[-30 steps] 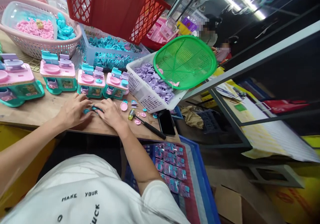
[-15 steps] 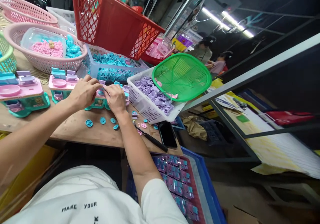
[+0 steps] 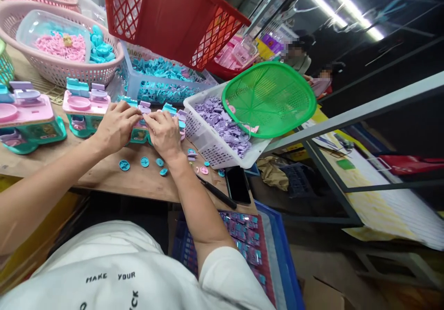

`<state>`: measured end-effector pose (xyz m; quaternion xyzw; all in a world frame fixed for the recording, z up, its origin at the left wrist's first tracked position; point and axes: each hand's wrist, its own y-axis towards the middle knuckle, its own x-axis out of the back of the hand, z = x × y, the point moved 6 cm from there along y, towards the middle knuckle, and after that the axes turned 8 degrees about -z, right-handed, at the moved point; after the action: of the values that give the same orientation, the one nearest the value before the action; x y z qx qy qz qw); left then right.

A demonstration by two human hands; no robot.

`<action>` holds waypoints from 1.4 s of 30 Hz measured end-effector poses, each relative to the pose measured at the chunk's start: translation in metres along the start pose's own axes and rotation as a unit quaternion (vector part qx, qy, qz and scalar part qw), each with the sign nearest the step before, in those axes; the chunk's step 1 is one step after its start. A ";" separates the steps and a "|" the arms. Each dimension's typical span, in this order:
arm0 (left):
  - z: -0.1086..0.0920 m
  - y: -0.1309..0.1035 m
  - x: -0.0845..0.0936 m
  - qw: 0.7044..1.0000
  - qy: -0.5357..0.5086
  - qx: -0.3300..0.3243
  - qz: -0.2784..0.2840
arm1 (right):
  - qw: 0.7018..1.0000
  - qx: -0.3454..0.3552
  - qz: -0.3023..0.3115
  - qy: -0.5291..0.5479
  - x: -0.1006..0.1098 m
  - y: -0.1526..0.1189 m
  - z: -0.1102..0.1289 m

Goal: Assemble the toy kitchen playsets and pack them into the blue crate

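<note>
My left hand (image 3: 118, 125) and my right hand (image 3: 165, 133) meet with bent, closed fingers over the top of a small toy kitchen counter (image 3: 138, 135). Their fingertips press together beside its purple part (image 3: 144, 107); whatever they pinch is hidden. Past my right hand, purple and blue parts (image 3: 181, 116) show on top of a toy. Left of my left hand stands a similar toy counter (image 3: 86, 111) with a pink top and teal base, and another (image 3: 29, 118) lies further left. Loose blue discs (image 3: 144, 162) lie in front of my hands.
A white basket (image 3: 211, 150) of purple parts stands to the right, with a green basket (image 3: 270, 100) tilted on it. Behind are a clear bin (image 3: 130, 76) of blue parts, a red crate (image 3: 156, 19) and a pink basket (image 3: 62, 72). A phone (image 3: 237, 185) and black pen-like tool (image 3: 218, 192) lie near the edge.
The view has shifted, so the toys and baskets sit slightly higher in the picture. My hands stay together at the same toy, with little visible change in their grip.
</note>
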<state>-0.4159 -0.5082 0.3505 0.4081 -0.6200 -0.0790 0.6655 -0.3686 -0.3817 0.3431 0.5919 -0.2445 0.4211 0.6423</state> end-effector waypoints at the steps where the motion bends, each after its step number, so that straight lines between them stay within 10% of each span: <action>1: -0.001 0.001 0.000 1.000 0.006 0.003 0.003 | 1.000 -0.010 0.001 0.008 -0.001 0.001 0.000; 9: -0.036 -0.030 0.016 0.999 -0.004 -0.020 -0.043 | 0.997 -0.051 -0.051 0.021 0.030 -0.049 0.005; 17: -0.076 -0.057 -0.038 0.993 -0.071 -0.023 0.095 | 0.986 -0.142 0.034 0.080 0.009 -0.122 -0.023; 23: -0.059 -0.046 -0.031 0.987 -0.132 0.035 0.081 | 0.985 -0.114 -0.017 0.128 0.006 -0.086 -0.004; 29: 0.012 -0.051 0.055 0.990 -0.048 0.071 -0.110 | 0.995 0.006 -0.052 0.087 0.015 -0.005 0.061; 32: 0.055 -0.050 0.077 0.985 0.047 0.113 -0.119 | 0.998 0.052 0.006 0.021 -0.001 0.043 0.089; 42: 0.079 -0.056 0.053 0.993 0.050 0.097 -0.032 | 0.988 0.118 0.082 -0.061 -0.035 0.081 0.090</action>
<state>-0.4527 -0.6121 0.3470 0.4938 -0.5770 -0.0189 0.6503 -0.4381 -0.4819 0.3759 0.6661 -0.2792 0.4617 0.5150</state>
